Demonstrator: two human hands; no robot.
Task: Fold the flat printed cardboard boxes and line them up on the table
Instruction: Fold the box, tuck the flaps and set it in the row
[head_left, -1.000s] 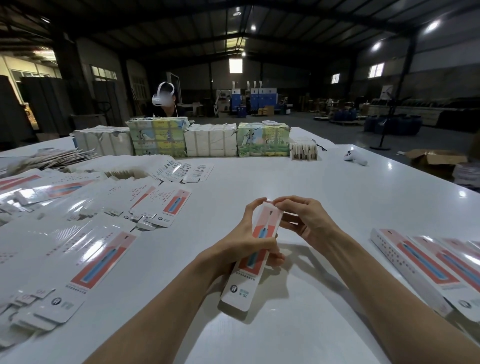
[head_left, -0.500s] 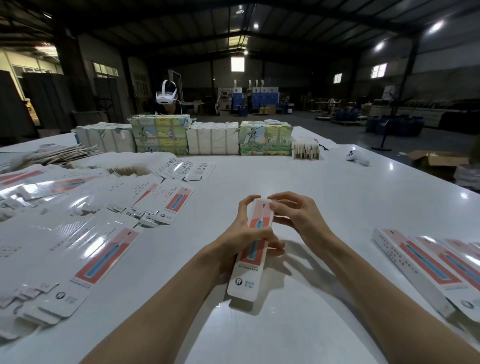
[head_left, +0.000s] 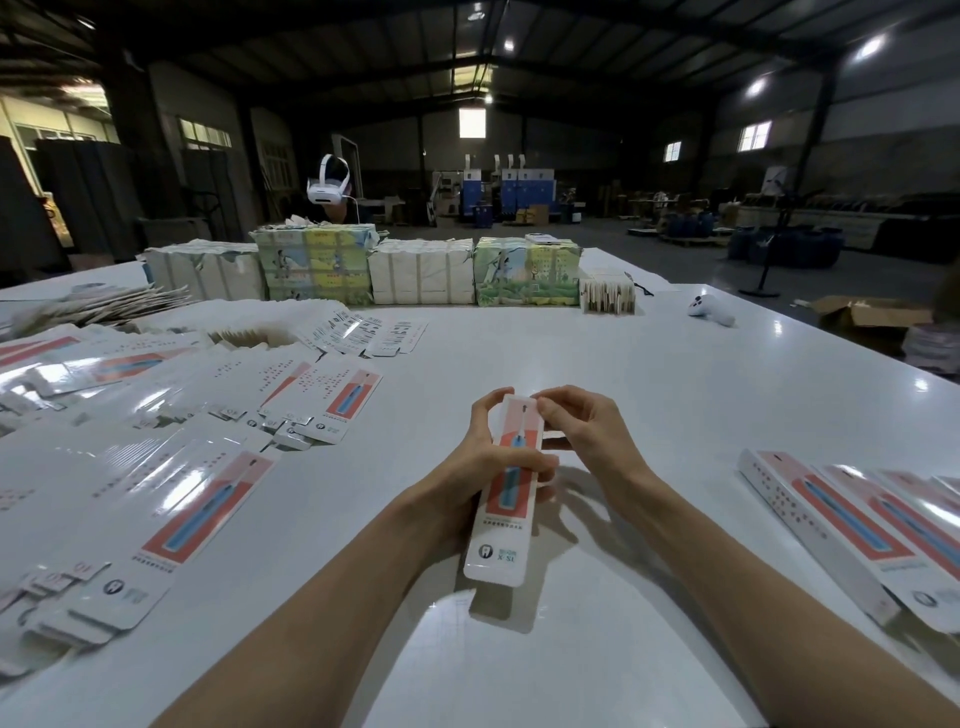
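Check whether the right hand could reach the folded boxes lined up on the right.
Probably yes: only bare table lies between the right hand and the folded boxes, though its fingers pinch the top end of the held box.

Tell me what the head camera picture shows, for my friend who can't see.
A left hand grips the middle of a long white and red box above a white table, while the right hand pinches its far end. On the left lie flat boxes, spread out; on the right, folded boxes in a row.
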